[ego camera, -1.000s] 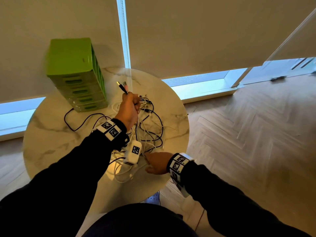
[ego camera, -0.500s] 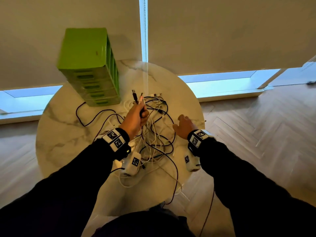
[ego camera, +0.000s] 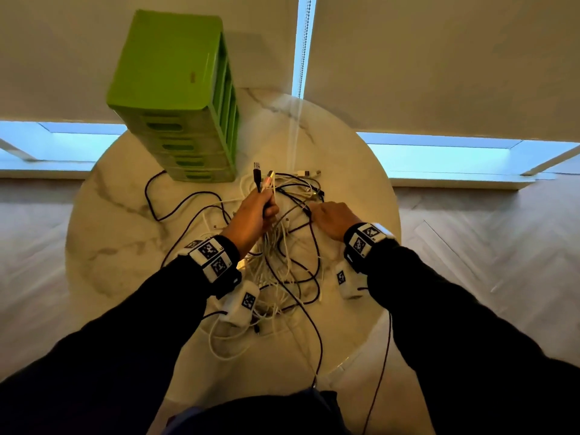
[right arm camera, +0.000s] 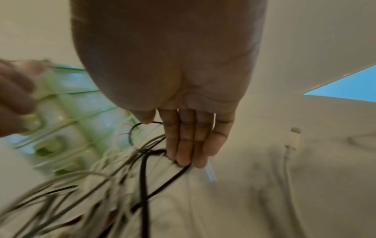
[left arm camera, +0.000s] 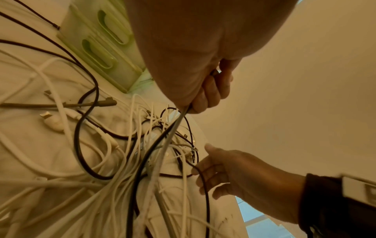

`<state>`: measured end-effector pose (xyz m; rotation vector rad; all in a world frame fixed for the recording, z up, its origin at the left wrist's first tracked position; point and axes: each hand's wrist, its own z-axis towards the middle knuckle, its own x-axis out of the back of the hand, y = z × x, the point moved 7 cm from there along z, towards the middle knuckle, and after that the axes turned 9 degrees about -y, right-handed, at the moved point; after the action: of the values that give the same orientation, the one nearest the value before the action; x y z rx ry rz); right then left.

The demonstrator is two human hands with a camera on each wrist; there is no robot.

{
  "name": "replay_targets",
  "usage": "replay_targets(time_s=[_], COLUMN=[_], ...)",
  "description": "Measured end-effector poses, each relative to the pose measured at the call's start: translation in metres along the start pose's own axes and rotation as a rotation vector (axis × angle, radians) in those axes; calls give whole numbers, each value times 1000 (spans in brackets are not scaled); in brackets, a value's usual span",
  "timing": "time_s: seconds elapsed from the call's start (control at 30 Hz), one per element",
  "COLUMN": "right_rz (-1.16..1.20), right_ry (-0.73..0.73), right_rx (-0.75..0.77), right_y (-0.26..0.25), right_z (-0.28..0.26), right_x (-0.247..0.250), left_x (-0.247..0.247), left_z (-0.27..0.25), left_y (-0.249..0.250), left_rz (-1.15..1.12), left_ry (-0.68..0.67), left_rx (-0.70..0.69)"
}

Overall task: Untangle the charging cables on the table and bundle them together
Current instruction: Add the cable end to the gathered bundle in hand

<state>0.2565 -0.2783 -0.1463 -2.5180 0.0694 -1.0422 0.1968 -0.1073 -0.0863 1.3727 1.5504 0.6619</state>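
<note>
Left fist full of cable ends, right hand reaching flat into the mess

The left hand [ego camera: 255, 215] is raised a bit over the table with its fingers curled tight around a bunch of charging cables [ego camera: 282, 255], and a few plug ends [ego camera: 262, 177] poke up out of the top of the fist. The right hand [ego camera: 334, 219] is just beside it, fingers straight and held together, tips touching a black cable [right arm camera: 162, 185] in the pile; not gripping anything as far as I can see. The rest of the black and white cables lie in a knotted heap in the middle of the round marble table [ego camera: 119, 246], with a couple of strands trailing over the near edge. A green stack of plastic drawers [ego camera: 175, 92] stands at the far left of the table, near the blinds [ego camera: 439, 58].
</note>
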Motion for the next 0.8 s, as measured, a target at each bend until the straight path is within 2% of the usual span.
replay_targets(time_s=[0.1, 0.2, 0.4, 0.5, 0.57, 0.67, 0.73, 0.8], right_rz=[30, 59, 113, 50, 36, 99, 217, 409], right_ry=[54, 24, 88, 131, 221, 438, 536, 572], right_rx=[-74, -47, 7, 55, 69, 164, 222, 283], right_y=[24, 18, 9, 12, 17, 19, 16, 2], right_z=[21, 32, 43, 43, 38, 23, 11, -4], right_x=[12, 2, -13, -9, 11, 63, 100, 129], left_x=[4, 5, 6, 7, 7, 5, 3, 0], left_z=[5, 7, 9, 10, 9, 6, 5, 4], left_y=[-4, -8, -13, -16, -17, -13, -10, -5], left_rz=[-6, 17, 34, 67, 77, 76, 81, 67], left_ry=[20, 18, 64, 67, 65, 60, 69, 79], left_rx=[6, 5, 28, 27, 28, 22, 19, 7])
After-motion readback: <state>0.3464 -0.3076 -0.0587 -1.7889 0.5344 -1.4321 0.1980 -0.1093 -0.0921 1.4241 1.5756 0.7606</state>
